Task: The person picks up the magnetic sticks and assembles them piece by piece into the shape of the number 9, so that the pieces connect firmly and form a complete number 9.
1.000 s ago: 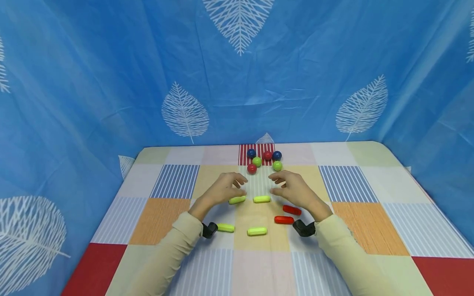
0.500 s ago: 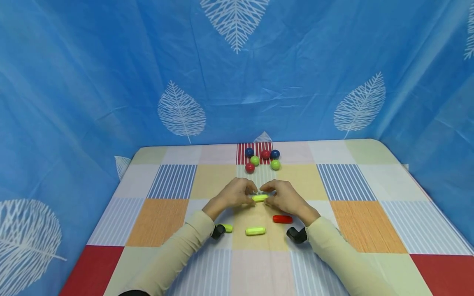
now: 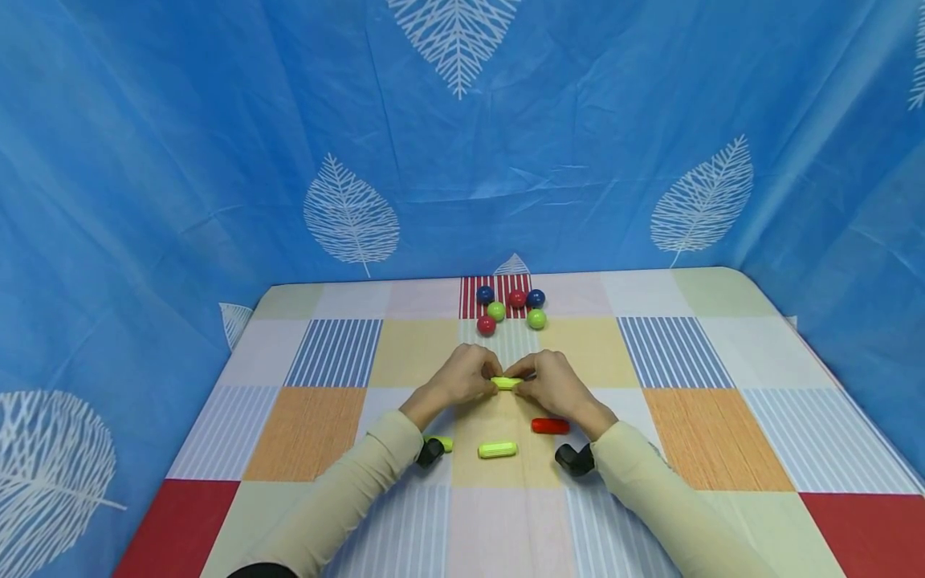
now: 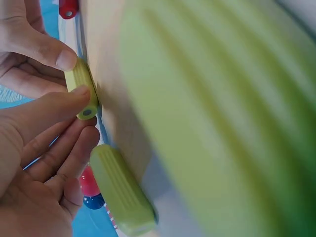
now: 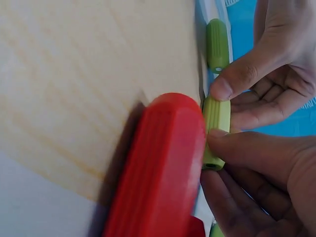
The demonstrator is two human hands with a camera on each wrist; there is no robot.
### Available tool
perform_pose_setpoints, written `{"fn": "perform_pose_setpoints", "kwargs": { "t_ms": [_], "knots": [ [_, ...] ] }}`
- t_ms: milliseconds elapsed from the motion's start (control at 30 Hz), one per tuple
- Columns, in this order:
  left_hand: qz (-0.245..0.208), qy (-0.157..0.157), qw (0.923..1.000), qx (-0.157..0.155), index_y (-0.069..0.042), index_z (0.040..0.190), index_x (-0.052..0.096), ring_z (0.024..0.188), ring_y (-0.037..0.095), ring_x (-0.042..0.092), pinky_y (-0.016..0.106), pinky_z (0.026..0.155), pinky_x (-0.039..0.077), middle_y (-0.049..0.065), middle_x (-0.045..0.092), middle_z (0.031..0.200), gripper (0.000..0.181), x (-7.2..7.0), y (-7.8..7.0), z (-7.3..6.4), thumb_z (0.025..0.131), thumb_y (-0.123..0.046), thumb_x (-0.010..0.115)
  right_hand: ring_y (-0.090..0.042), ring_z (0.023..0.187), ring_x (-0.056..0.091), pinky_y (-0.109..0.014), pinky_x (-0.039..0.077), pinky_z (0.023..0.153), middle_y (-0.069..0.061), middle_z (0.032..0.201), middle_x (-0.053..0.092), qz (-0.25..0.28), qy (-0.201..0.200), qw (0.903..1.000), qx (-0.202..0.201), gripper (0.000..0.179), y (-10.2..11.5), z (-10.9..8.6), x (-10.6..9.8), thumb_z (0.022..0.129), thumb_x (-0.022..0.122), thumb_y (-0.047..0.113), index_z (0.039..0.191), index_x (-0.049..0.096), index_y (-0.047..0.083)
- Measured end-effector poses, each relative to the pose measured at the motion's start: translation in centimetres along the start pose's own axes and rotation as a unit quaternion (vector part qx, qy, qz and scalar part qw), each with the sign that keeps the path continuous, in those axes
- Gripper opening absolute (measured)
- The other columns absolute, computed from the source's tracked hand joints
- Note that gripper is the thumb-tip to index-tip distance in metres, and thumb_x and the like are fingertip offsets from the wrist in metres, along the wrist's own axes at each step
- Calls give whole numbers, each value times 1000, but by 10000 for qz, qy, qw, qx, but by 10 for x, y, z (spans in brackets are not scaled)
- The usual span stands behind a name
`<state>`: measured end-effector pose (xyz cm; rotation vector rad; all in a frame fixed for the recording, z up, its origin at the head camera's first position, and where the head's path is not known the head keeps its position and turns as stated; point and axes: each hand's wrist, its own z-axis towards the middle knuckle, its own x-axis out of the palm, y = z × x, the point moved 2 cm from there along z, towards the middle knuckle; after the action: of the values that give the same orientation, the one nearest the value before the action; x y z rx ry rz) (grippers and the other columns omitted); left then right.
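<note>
Both my hands meet over one short yellow-green ridged rod (image 3: 507,383) at mid-table. Its end shows a small grey disc in the left wrist view. My left hand (image 3: 462,376) pinches one end between thumb and fingers; my right hand (image 3: 555,387) pinches the other. In the left wrist view, the left thumb lies along the rod (image 4: 81,79), facing the right thumb. Another yellow-green rod (image 4: 121,192) lies beside the left hand, hidden behind it in the head view. A red rod (image 3: 550,426) lies near the right wrist; a second red rod (image 5: 197,227) shows partly.
Beyond the hands, several balls cluster: red (image 3: 486,325), dark blue (image 3: 535,299) and green (image 3: 536,319). Closer in lie a yellow-green rod (image 3: 498,450) and another (image 3: 442,443) partly behind the left wrist camera. A patchwork cloth (image 3: 506,522) covers the table; blue curtain (image 3: 578,120) surrounds it.
Both hands have come inward and together over the middle rod, and their fingers have closed on its two ends. The left hand moved right, the right hand left. The head view shifted slightly.
</note>
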<state>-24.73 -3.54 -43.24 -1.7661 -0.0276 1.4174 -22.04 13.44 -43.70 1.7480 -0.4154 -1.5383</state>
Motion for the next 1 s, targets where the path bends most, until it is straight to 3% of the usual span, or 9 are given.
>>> {"fn": "perform_pose_setpoints", "kwargs": {
  "t_ms": [200,433,567,1000],
  "knots": [
    [-12,-227,9997,110,-1,91,76,76,13,65,22,70,53,6,72,82,13,-15,-7,10,79,4,78,-22,96,68,-40,55,85,-6,99,75,-96,-101,9998,-119,24,7,12,-16,82,74,-4,102,78,6],
    [-434,-457,9980,64,3,92,76,77,19,68,23,67,55,11,72,87,15,-31,-9,26,79,10,75,-26,101,67,-42,55,86,-8,101,74,-123,-139,9998,-54,23,14,30,-32,84,73,-3,105,77,5],
    [-434,-460,9980,10,4,92,76,78,20,69,22,67,55,12,73,87,15,-27,-4,32,79,12,74,-26,98,68,-40,55,85,-9,100,74,-116,-86,9999,52,22,9,37,-31,84,73,-5,104,77,3],
    [182,-222,9996,-83,0,89,76,77,14,63,23,70,52,7,71,85,13,-10,9,40,80,9,75,-21,93,68,-37,55,84,-9,97,75,62,-20,9998,199,22,-10,46,-14,81,74,-7,101,77,1]
  ]
}}
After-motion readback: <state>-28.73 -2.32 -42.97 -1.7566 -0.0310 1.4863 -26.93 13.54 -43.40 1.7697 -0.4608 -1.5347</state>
